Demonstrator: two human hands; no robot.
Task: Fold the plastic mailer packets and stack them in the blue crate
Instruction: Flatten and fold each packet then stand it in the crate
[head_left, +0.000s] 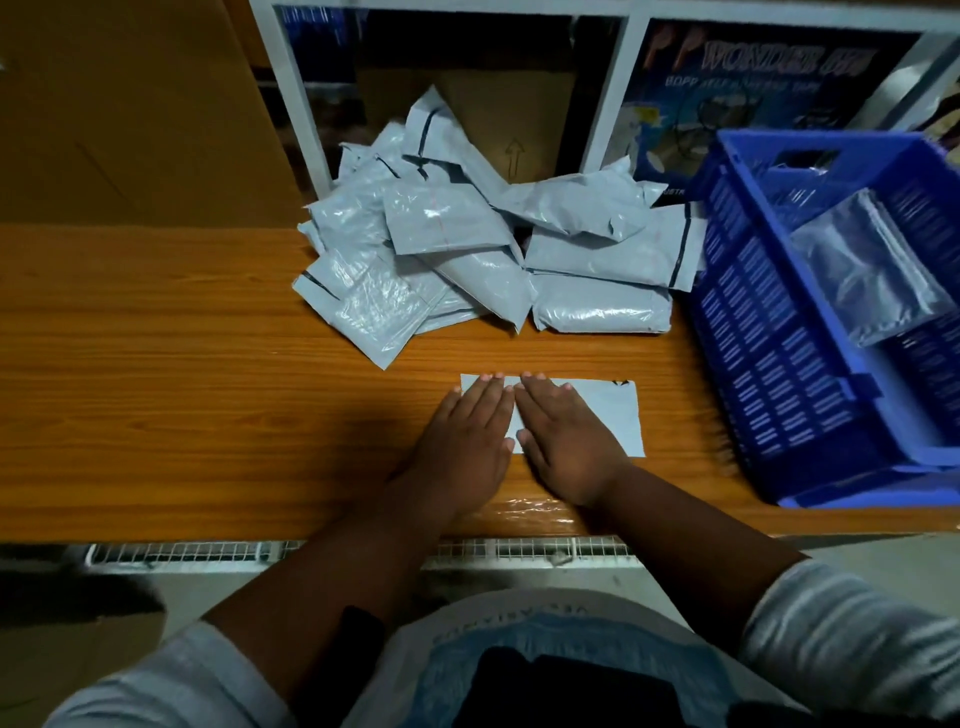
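Right now both hands press flat on one mailer (597, 415) at the lower centre of the desk (156, 389) — left hand (462, 431) and right hand (561, 441), fingers straight, gripping nothing. Its long axis runs left to right, and the blue crate (769, 364) sits at the right of the frame — nearer the right hand.

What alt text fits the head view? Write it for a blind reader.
Both hands, left hand and right hand, press a flat mailer on the table. Behind lies a mailer pile; the crate holds one packet.
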